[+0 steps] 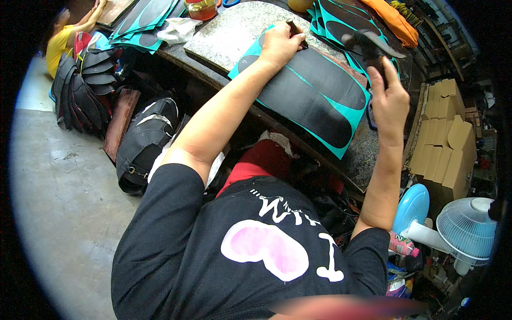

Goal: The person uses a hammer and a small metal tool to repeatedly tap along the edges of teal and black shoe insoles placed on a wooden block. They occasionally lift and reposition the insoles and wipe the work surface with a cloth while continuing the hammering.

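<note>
Left hand (281,45): fingers closed, pinching a small dark tool (291,26) at the far part of a teal sheet (335,143) (black sole shapes on it). Right hand (391,98): gripping a raised hammer (370,47). The sheet lies partly over a grey slab (226,34) on the surface (364,160).

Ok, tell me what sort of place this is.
Probably a small shoemaking workshop: a teal sheet bearing black sole-shaped panels overlaps a speckled grey stone-like slab, and the right hand holds a dark hammer.
</note>
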Demonstrator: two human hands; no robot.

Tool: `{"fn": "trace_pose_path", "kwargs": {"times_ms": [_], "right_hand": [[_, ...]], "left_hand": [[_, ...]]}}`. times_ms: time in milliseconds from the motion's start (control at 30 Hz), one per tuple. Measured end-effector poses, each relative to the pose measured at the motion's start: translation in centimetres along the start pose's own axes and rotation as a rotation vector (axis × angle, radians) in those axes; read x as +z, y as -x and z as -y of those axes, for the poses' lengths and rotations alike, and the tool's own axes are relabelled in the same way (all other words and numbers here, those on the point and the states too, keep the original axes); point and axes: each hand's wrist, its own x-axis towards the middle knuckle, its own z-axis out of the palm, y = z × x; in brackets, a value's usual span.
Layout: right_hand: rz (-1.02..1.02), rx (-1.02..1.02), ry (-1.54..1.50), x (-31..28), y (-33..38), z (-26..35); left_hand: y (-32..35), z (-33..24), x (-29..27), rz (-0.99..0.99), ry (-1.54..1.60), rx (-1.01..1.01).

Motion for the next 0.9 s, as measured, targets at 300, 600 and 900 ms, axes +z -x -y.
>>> {"fn": "trace_pose_path", "kwargs": {"times_ms": [300,600,900], "right_hand": [[0.175,0.053,0.174,1.7,0.2,2.1],[-0.061,0.024,-0.108,-2.2,0.2,1.1],[0.090,0.054,0.200,1.0,1.1,0.8]], "left_hand": [[1.2,-1.5,1.4,0.064,-0.571,0.580],[0.4,-0.5,0.8,0.094,-0.046,0.085],[1.1,-1.3,2.0,0.039,-0.461,0.439]]}}
